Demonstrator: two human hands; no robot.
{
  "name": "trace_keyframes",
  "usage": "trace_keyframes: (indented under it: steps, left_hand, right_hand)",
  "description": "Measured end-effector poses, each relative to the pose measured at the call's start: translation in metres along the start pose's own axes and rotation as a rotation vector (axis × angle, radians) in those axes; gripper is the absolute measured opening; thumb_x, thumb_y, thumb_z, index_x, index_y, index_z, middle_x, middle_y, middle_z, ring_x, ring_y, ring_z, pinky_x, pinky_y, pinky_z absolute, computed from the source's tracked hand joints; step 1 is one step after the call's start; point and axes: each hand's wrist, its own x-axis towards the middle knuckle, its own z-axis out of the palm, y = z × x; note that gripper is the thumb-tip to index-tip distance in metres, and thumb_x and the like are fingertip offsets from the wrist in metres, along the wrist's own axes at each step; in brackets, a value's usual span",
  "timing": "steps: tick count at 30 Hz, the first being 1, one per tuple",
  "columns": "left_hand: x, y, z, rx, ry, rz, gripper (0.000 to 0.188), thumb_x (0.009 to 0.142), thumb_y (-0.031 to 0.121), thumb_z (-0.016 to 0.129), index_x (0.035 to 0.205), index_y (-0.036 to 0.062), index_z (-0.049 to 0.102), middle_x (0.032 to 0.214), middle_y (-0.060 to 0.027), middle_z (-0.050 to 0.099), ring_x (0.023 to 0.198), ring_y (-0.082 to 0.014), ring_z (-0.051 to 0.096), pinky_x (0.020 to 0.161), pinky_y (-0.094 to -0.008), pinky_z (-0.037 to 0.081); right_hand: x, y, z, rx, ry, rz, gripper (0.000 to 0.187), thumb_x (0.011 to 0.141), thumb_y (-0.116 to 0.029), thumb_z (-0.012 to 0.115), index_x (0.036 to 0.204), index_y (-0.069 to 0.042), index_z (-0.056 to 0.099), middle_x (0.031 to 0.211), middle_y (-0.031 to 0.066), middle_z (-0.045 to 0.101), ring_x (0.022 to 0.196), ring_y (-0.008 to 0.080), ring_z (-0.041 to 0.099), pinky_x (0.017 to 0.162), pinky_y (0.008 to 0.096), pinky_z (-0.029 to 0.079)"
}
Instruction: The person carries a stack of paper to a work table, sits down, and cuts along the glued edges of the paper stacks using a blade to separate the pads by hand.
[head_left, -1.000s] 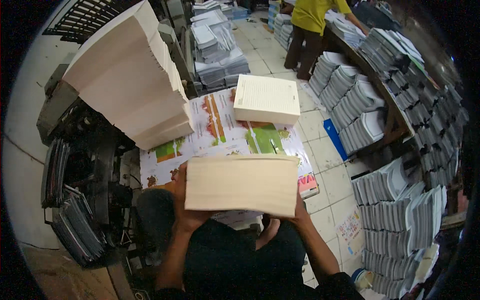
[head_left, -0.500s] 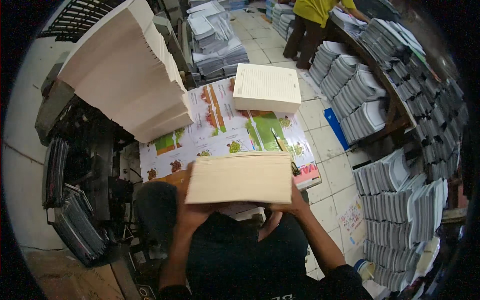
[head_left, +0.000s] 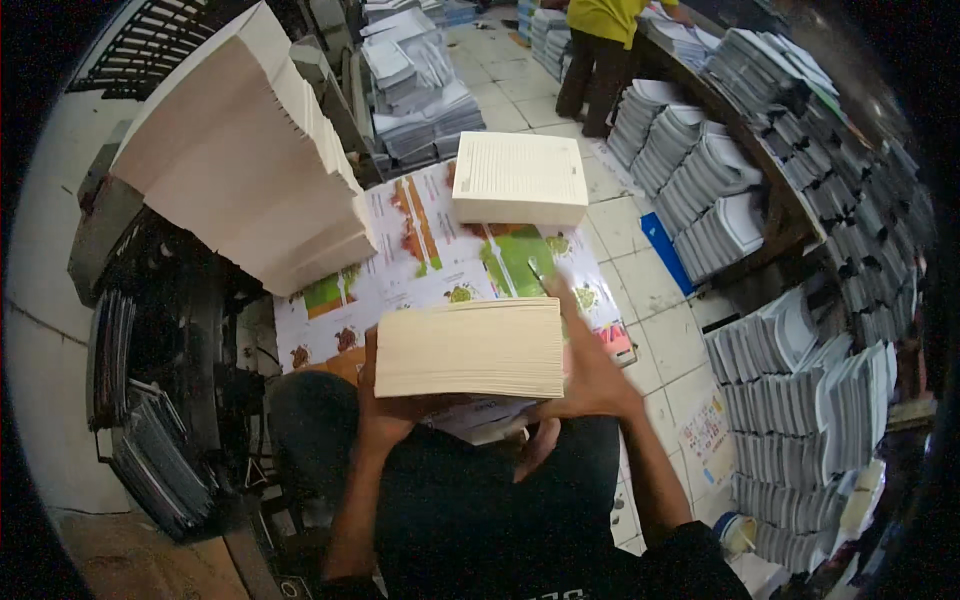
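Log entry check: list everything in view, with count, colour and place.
Cream paper block: one, cream, between the hands
Printed sheets: several, white, green and orange-brown, beyond the block
Lined paper stack: one, cream, on the sheets
Tall paper stack: one, pale pinkish, upper left
Slim tool: one, pale tip, on the sheets; rest hidden
Paper stacks: many, grey-white, right side and top
Flat piece: one, blue, right of the sheets
Tub: one, blue and whitish, lower right
Floor tiles: many, off-white, centre right
Co-worker: one, yellow top, top
Left hand: one, bare, block's left end
Right hand: one, bare, blurred, block's right end
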Motion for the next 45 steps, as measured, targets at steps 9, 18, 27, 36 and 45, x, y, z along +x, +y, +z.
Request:
trace_keyframes:
  steps: [9, 18, 27, 36, 45]
  left_hand:
    - [0.021, -0.002, -0.011, -0.108, -0.086, 0.116, 0.086, 0.061, 0.027, 0.100, 0.129, -0.0004, 0.057, 0.114, -0.0127, 0.069, 0.103, -0.0291, 0.067, 0.089, -0.0429, 0.056]
    - [0.060, 0.179, -0.064, 0.240, -0.213, 0.202, 0.088, 0.059, 0.026, 0.098, 0.134, 0.0026, 0.057, 0.118, -0.0170, 0.063, 0.116, -0.0362, 0.061, 0.105, -0.0511, 0.044]
    - [0.055, 0.119, -0.007, 0.683, -0.345, 0.299, 0.090, 0.063, 0.024, 0.091, 0.140, -0.0017, 0.051, 0.128, -0.0207, 0.060, 0.124, -0.0381, 0.055, 0.103, -0.0528, 0.042]
    - [0.046, 0.122, -0.004, 0.669, -0.198, 0.446, 0.062, 0.070, 0.007, 0.078, 0.129, 0.0000, 0.059, 0.115, -0.0159, 0.061, 0.112, -0.0330, 0.061, 0.099, -0.0478, 0.042]
    - [0.053, 0.139, -0.023, 0.670, -0.289, 0.465, 0.059, 0.073, 0.008, 0.077, 0.129, -0.0007, 0.060, 0.115, -0.0164, 0.062, 0.112, -0.0312, 0.061, 0.100, -0.0468, 0.043]
  right_hand:
    - [0.035, -0.069, 0.008, -0.978, -0.086, -0.167, 0.144, 0.054, -0.038, 0.102, 0.161, 0.007, 0.018, 0.157, 0.0372, 0.033, 0.142, 0.0532, 0.040, 0.117, 0.0546, 0.036]
    - [-0.008, 0.021, -0.005, -0.095, -0.011, 0.166, 0.109, 0.052, -0.005, 0.088, 0.144, 0.006, 0.030, 0.115, 0.0323, 0.064, 0.114, 0.0551, 0.060, 0.093, 0.0546, 0.053]
    - [-0.029, 0.114, 0.052, -0.074, 0.004, 0.086, 0.103, 0.053, -0.008, 0.088, 0.141, 0.000, 0.035, 0.116, 0.0303, 0.064, 0.109, 0.0535, 0.062, 0.089, 0.0557, 0.055]
    - [-0.039, 0.112, 0.056, 0.000, 0.068, 0.093, 0.082, 0.062, -0.033, 0.094, 0.127, -0.001, 0.055, 0.111, 0.0225, 0.060, 0.109, 0.0477, 0.061, 0.094, 0.0524, 0.051]
    - [-0.034, 0.074, 0.048, 0.053, 0.176, -0.040, 0.069, 0.061, -0.031, 0.092, 0.118, -0.004, 0.063, 0.111, 0.0184, 0.063, 0.103, 0.0428, 0.063, 0.093, 0.0505, 0.051]
